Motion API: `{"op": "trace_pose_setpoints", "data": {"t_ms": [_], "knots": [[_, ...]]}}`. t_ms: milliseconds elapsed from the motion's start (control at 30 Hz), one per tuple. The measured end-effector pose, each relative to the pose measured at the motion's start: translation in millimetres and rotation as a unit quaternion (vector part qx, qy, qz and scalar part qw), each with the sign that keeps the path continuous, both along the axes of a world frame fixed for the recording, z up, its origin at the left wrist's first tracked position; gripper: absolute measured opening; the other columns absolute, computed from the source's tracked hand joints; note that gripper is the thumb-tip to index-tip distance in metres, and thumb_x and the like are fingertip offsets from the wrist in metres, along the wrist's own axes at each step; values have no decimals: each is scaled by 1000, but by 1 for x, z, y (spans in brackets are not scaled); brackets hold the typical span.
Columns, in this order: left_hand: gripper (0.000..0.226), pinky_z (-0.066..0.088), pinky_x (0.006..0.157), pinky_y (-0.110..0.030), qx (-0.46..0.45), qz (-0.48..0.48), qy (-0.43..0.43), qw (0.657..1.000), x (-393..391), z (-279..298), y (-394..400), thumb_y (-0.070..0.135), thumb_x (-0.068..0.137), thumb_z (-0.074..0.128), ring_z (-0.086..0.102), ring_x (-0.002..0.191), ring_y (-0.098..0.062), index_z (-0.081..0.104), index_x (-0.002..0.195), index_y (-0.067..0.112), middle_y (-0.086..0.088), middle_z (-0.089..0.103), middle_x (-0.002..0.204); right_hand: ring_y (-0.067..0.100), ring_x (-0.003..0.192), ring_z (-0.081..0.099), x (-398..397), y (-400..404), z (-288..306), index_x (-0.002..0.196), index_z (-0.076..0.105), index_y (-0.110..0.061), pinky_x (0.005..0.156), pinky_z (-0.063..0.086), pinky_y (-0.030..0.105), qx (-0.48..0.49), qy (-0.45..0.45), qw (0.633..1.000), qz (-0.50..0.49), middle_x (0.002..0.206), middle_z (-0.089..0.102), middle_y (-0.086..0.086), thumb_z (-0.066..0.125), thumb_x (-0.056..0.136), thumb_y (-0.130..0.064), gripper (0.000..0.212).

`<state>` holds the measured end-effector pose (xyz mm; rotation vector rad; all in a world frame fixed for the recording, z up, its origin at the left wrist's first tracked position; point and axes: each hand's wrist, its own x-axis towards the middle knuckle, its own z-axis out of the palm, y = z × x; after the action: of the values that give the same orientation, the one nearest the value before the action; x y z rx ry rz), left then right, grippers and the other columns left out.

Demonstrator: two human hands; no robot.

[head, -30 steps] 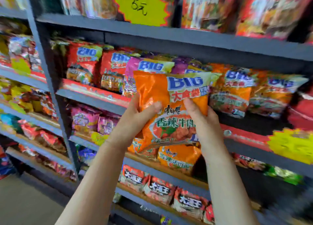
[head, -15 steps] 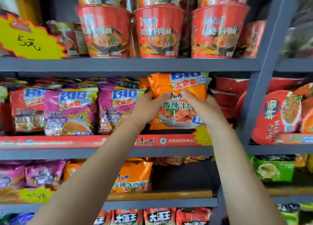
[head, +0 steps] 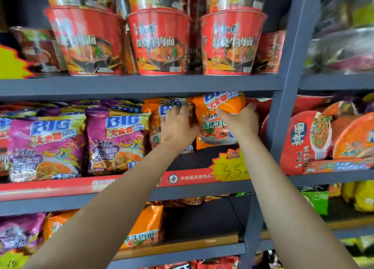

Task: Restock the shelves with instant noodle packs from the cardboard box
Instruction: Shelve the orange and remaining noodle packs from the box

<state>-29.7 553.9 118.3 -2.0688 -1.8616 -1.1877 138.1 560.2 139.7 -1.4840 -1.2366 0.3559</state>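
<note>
An orange instant noodle pack (head: 212, 127) stands upright on the middle shelf (head: 182, 161), at its right end beside the grey post (head: 283, 106). My right hand (head: 240, 123) grips its upper right side, and the pack's top is bent forward under the shelf above. My left hand (head: 178, 127) rests with spread fingers where this pack meets a neighbouring orange pack (head: 155, 115). The cardboard box is out of view.
Purple noodle packs (head: 117, 139) fill the shelf to the left. Red cup noodles (head: 159, 44) stand on the shelf above. Orange bowl noodles (head: 307, 139) sit past the post. A yellow price tag (head: 230, 167) hangs below. Another orange pack (head: 147, 228) stands on the lower shelf.
The orange pack has gone from in front of the shelves into the middle shelf's right end. My left hand slid to its left edge; the right hand moved up to its top.
</note>
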Motion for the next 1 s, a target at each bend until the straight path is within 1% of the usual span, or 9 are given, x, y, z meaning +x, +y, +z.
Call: {"op": "trace_pose_setpoints", "data": {"t_ms": [167,267,333,467,600,733,867,933,1000], "knots": [[130,17,117,-61,-187,82,242,948,-34,-21,15,58,70,81,-18,149,-41,-12,157,29,-12,-22,163,25,112,65,-3,50,-16,122,63,-12,93,53,35,-74,14,991,113,122,68,7,83,74,-48,64],[125,16,117,-60,-155,84,267,948,-39,-29,20,51,77,78,-19,149,-41,-15,156,29,-13,-23,163,28,122,59,2,61,-24,130,62,-15,95,47,33,-129,-122,980,95,133,63,11,75,84,-48,58],[122,16,118,-59,-145,86,263,950,-40,-31,20,48,79,77,-19,149,-40,-16,156,31,-12,-23,163,34,127,53,2,59,-20,141,47,-11,91,47,37,-133,-208,969,28,143,50,15,74,82,-53,77],[126,16,119,-56,-155,102,272,944,-40,-30,21,50,77,78,-19,150,-37,-19,155,33,-10,-23,163,38,115,61,-14,43,-5,140,32,-3,70,46,38,-48,-340,936,-75,138,46,22,78,85,-36,79],[126,17,119,-55,-155,115,281,940,-39,-29,22,54,77,78,-19,150,-37,-19,154,32,-9,-24,163,42,141,29,-27,37,-13,152,17,-25,99,46,48,-76,-472,876,54,155,19,21,85,69,-53,111],[127,17,119,-56,-168,107,287,937,-39,-26,21,58,75,78,-19,150,-37,-17,155,33,-9,-25,163,39,144,15,-33,35,-21,158,-2,-29,103,42,48,-113,-518,846,54,155,12,17,86,64,-59,131],[98,21,119,-54,-150,23,166,974,-46,-15,-1,52,83,72,-9,152,-31,11,157,36,-3,-8,166,38,142,23,-39,15,-7,152,24,-22,105,38,50,-81,-499,860,69,154,23,17,72,81,-57,92],[58,35,116,-45,-63,-30,45,997,-52,-12,-24,38,91,67,28,145,-26,47,145,29,-6,30,157,34,133,40,-55,-1,-6,140,44,-17,100,43,47,23,-479,874,81,145,40,15,59,93,-49,59],[22,53,94,-38,23,-50,-79,995,-66,-15,-57,22,94,61,62,107,-15,70,113,23,0,66,119,25,101,62,-77,-23,-10,115,62,-18,78,52,37,138,-395,897,141,120,63,8,53,98,-40,30]]}}
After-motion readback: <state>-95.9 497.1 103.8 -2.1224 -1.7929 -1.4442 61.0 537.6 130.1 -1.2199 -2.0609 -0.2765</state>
